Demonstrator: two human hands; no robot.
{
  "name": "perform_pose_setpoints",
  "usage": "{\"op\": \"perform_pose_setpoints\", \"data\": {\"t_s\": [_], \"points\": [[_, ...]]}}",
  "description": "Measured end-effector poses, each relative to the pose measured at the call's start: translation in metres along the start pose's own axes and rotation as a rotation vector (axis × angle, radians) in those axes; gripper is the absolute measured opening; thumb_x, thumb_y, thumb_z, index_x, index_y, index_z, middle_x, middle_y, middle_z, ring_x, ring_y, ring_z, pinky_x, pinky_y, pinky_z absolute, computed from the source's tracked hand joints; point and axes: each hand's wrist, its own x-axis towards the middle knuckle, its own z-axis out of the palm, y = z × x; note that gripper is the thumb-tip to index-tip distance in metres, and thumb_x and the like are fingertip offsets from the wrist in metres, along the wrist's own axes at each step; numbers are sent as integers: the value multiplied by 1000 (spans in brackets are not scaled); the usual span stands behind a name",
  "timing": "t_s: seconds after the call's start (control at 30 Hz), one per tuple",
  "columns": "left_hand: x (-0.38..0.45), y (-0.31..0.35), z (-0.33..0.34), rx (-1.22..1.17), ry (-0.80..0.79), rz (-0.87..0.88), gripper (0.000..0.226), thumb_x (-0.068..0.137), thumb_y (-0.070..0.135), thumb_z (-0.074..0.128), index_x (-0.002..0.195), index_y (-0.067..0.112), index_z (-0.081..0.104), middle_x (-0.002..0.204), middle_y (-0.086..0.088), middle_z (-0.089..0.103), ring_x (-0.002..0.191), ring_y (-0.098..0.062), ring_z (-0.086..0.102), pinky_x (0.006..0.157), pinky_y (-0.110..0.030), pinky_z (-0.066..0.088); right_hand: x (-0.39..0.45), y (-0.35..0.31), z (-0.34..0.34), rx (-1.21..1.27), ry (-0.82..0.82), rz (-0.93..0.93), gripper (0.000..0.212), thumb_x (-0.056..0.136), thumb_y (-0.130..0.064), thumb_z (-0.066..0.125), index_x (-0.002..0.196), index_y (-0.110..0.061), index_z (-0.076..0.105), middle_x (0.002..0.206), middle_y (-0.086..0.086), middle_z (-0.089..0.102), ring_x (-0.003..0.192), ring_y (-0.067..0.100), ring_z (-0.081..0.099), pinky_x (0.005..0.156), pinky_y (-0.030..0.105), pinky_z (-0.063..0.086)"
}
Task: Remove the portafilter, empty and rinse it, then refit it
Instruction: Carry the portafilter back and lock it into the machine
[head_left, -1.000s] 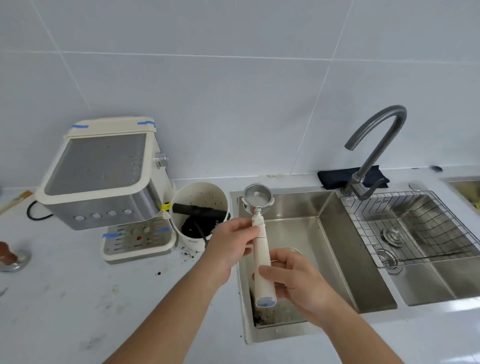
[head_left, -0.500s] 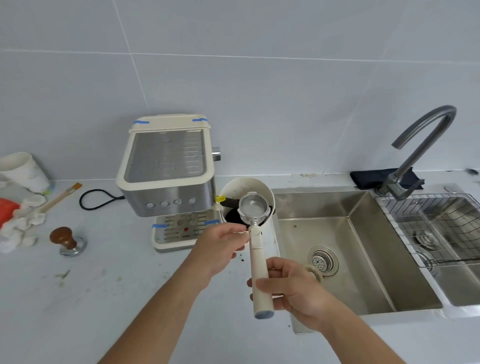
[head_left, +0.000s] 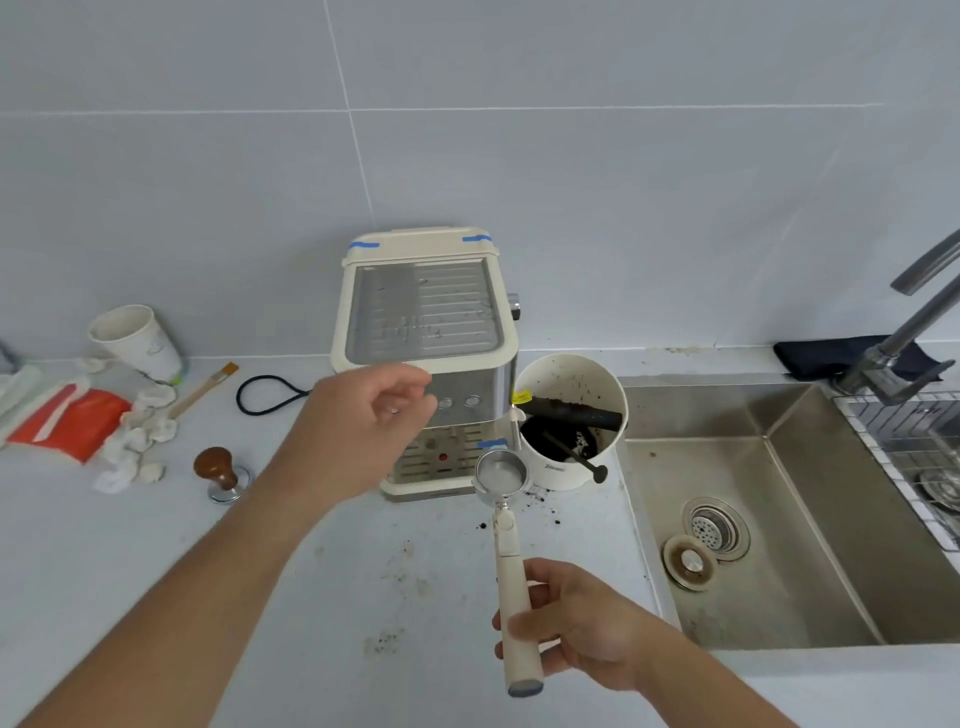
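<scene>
Portafilter (head_left: 501, 475): lower centre of the frame, held over the counter (head_left: 311, 597). Metal basket faces up and looks empty; it sits in front of the machine's base, just left of the knock box. Cream handle runs down toward the bottom edge.

Right hand (head_left: 576, 623): lower centre-right, fingers curled around the lower part of the handle, thumb across it.

Left hand (head_left: 363, 415): centre-left, raised in front of the machine's button panel, holding nothing. Fingers loosely curled with tips close together; whether they touch the machine cannot be told.

Espresso machine (head_left: 423, 312): centre, cream and steel, blue tape at its top corners, against the tiled wall.

Knock box (head_left: 569, 421): just right of the machine, cream tub with a dark bar across and dark grounds inside. Loose grounds scattered on the counter in front.

Sink (head_left: 769, 519): right of the frame, steel, with drain and a loose stopper beside it. Tap (head_left: 914, 322) at the upper right edge.

Tamper (head_left: 218, 470): left of centre, brown knob, upright on the counter.

Paper cup (head_left: 137, 340), brush (head_left: 205, 387), red packet (head_left: 67, 421): far left, along the wall.
</scene>
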Motion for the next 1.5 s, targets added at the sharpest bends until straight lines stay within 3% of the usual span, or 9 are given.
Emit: {"op": "perform_pose_setpoints", "data": {"t_s": [0.1,0.2,0.33,0.5,0.7,0.93,1.13,1.3,1.5], "points": [[24,2,-13,85,49,133,18,87,28,68,103,27,73,93,27,66,87,26,55,75,6,34,15,-4,9,-25,-14,25,49,74,8,71,120,0,58,98,15,72,87,39,71,78,51,58],[54,4,-17,168,32,205,21,88,30,67,107,26,73,97,19,67,87,13,57,75,4,33,28,-12,16,-46,-14,33,46,76,8,70,119,0,57,104,15,70,88,37,72,75,48,59],[86,3,-14,237,-83,218,28,90,38,63,116,28,68,112,9,70,98,-11,64,81,-13,42,46,-19,24,-46,-17,29,45,75,5,70,118,-3,57,105,14,70,88,34,73,74,46,59],[106,2,-4,304,-156,232,43,92,46,56,130,27,59,128,8,64,107,-10,58,90,-26,42,62,-33,26,-59,-17,0,45,77,4,71,118,-6,57,104,11,70,91,32,74,75,45,60],[115,-8,2,335,-225,280,47,88,55,48,121,25,63,108,4,69,98,-17,62,90,-41,49,76,-51,20,-52,-38,-41,43,79,6,70,116,-14,61,105,11,69,91,32,72,75,46,59],[118,-25,10,313,-137,298,43,86,51,53,122,30,64,137,8,59,126,-8,51,99,-23,34,91,-61,14,-32,-61,-54,48,75,2,72,118,-12,59,107,12,68,91,32,72,72,44,59],[119,-26,12,283,-90,268,39,86,51,54,119,33,66,135,12,60,123,-7,53,101,-27,39,106,-73,15,1,-65,-99,44,77,0,70,115,-20,60,109,11,67,100,35,68,80,48,59],[118,-26,13,266,-58,262,35,87,47,58,117,33,67,128,14,64,117,-8,57,94,-23,39,114,-72,27,82,-50,-137,50,85,7,66,130,-14,54,111,10,65,98,35,68,75,46,59],[117,-24,14,270,-41,278,34,86,47,57,115,33,67,122,15,66,112,-8,59,89,-22,40,123,-60,45,213,-45,-203,45,85,8,66,122,-16,55,105,6,68,97,33,70,76,47,59]]}}
